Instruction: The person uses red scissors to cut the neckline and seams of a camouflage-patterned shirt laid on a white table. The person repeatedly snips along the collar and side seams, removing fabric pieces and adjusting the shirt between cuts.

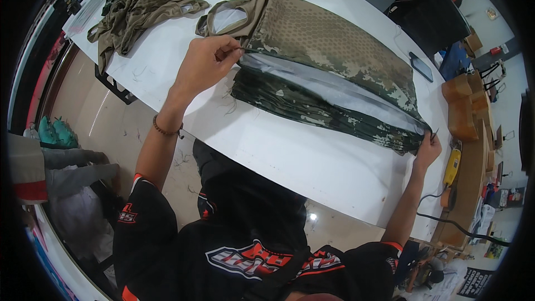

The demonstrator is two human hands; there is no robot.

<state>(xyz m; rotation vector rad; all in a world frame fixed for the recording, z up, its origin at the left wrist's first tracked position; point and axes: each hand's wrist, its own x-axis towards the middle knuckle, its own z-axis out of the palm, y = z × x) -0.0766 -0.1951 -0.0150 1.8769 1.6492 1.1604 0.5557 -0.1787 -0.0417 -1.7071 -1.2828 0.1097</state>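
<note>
Hands, well apart, pinch closed on an edge of the camouflage garment

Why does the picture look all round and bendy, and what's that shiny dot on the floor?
In the head view, the black corners and the bowed far edge of the white table come from the fisheye lens; the dot on the glossy floor, same head view, looks like a lamp's reflection; the camouflage garment there looks fairly sharp.
</note>
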